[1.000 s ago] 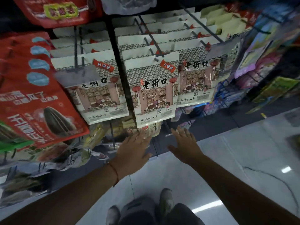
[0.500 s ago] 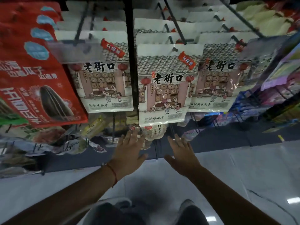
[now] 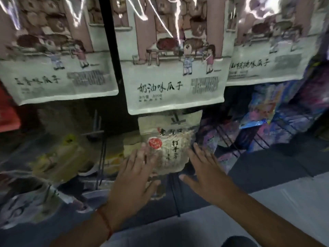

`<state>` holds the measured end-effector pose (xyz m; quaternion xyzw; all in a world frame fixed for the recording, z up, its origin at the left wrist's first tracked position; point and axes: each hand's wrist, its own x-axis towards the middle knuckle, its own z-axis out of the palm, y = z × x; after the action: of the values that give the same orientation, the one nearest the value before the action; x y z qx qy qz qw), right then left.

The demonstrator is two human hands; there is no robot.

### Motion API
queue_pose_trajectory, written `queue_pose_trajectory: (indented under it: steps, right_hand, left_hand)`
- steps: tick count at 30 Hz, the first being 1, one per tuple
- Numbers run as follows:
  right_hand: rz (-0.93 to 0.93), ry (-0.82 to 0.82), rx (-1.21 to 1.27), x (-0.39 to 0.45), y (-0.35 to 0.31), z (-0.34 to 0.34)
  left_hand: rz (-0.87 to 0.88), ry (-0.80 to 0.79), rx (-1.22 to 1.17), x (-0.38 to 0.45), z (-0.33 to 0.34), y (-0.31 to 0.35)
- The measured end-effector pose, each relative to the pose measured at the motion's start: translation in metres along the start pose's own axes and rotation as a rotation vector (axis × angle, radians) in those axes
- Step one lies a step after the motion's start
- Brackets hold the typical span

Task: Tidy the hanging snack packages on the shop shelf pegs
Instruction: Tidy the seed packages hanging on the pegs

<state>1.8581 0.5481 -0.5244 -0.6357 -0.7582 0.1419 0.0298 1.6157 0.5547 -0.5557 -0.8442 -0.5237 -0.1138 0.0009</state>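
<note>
Tan packet (image 3: pixel 173 148) hangs low on rack, at 6 o'clock of middle white bag (image 3: pixel 170 72). Left hand (image 3: pixel 137 177) flat, fingers (image 3: pixel 142 154) straight, tips touching packet's left edge. Right hand (image 3: pixel 204 173) spread, fingers (image 3: pixel 197 150) straight at packet's right edge; contact unclear. Neither hand grips anything. Red string (image 3: pixel 105 220) on left wrist. Black upright (image 3: pixel 110 38) at 11 o'clock; white bags (image 3: pixel 58 68) either side. Yellow packs (image 3: pixel 60 157) at 9 o'clock. Grey tiled floor (image 3: pixel 288 211) at 4 o'clock.

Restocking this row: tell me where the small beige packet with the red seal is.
Head view, centre: the small beige packet hangs just below the middle white seed bag, between the left hand and right hand.
</note>
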Motion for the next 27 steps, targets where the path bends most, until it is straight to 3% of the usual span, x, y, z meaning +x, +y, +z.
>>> queue_pose_trajectory:
  steps: [9,19,27]
  right_hand:
    - [-0.012,0.274,0.016,-0.011,-0.016,0.038]
    - [0.025,0.33,0.198,-0.046,-0.041,0.05]
    - [0.009,0.33,0.097,-0.03,-0.03,0.04]
  left_hand:
    - [-0.026,0.179,0.037,-0.003,0.029,-0.024]
    - [-0.024,0.182,0.093,-0.038,0.003,-0.004]
    - [0.041,0.275,0.259,-0.039,0.012,0.009]
